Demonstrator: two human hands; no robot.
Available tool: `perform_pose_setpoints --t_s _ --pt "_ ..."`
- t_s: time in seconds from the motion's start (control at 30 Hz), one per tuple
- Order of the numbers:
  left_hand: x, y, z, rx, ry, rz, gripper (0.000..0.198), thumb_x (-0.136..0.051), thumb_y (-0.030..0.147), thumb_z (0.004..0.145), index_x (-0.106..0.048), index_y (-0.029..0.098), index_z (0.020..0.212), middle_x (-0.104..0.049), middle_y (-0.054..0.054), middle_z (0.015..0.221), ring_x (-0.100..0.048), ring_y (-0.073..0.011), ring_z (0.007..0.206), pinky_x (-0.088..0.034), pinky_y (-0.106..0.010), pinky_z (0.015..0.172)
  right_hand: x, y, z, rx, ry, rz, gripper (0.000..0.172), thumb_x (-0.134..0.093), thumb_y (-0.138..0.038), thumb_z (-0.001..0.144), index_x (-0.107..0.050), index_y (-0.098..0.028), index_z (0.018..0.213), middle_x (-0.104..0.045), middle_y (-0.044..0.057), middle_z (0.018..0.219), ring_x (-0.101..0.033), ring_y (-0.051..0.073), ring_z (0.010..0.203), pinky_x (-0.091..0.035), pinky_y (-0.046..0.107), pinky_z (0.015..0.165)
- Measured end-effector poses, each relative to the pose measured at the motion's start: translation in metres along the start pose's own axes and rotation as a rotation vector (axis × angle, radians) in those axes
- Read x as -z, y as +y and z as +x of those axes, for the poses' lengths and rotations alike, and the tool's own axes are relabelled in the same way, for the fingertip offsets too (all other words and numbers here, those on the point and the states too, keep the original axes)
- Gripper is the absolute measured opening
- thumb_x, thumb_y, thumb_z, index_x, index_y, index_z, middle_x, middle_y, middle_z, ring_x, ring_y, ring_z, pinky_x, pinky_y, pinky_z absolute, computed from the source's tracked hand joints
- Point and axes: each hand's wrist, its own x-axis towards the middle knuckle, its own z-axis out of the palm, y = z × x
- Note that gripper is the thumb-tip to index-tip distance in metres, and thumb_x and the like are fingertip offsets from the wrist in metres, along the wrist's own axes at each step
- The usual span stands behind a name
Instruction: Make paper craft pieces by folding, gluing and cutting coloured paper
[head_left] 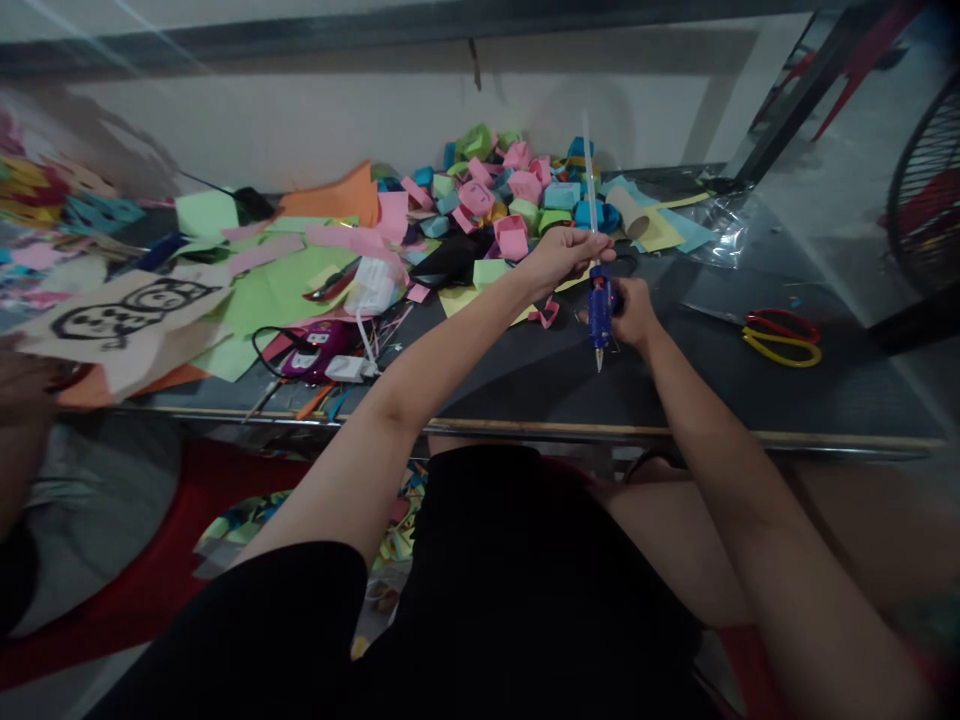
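Observation:
My right hand (634,312) is closed round a blue glue gun (600,312), whose nozzle points toward me over the dark table (525,370). My left hand (564,254) pinches a clear glue stick (590,180) that stands out of the back of the gun. Both hands are over the middle of the table, just in front of a heap of small folded paper boxes (510,190) in pink, green and blue.
Red and yellow scissors (782,337) lie to the right. Coloured paper sheets, a drawing on brown paper (124,315), a charger and cables (322,360) cover the left. Another person's hand (22,385) shows at the left edge. A fan (926,190) stands far right.

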Motion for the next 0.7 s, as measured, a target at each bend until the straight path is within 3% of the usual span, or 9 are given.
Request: perform_pose_setpoints --t_s 0.17,0.43,0.7 --pt "-0.003 0.002 -0.003 -0.027 0.012 0.027 0.017 -0.069 0.021 0.098 -0.069 0.012 0.084 -0.068 0.002 0.073 -0.042 -0.0004 0.051 -0.03 -0.017 0.05 0.0 -0.003 0.002 0.02 -0.007 0.004 0.052 -0.08 -0.065 0.06 -0.05 -0.023 0.061 -0.047 -0.002 0.057 -0.037 0.012 0.057 -0.036 0.032 0.057" --pt "0.002 -0.009 0.002 -0.076 -0.001 0.067 0.021 -0.069 0.032 0.099 -0.069 0.015 0.087 -0.073 -0.002 0.081 -0.05 -0.0048 0.057 -0.034 -0.02 0.052 0.0 -0.004 0.002 0.025 -0.015 0.035 0.049 -0.081 -0.063 0.063 -0.052 -0.023 0.06 -0.046 -0.002 0.055 -0.04 0.013 0.054 -0.037 0.033 0.055" --pt "0.002 -0.014 0.003 -0.081 -0.004 0.087 0.021 -0.067 0.032 0.1 -0.07 0.015 0.088 -0.072 -0.001 0.081 -0.052 -0.0046 0.059 -0.038 -0.02 0.054 0.0 -0.004 0.002 0.03 -0.015 0.023 0.044 -0.08 -0.057 0.062 -0.051 -0.024 0.059 -0.047 -0.002 0.056 -0.039 0.014 0.055 -0.037 0.034 0.057"
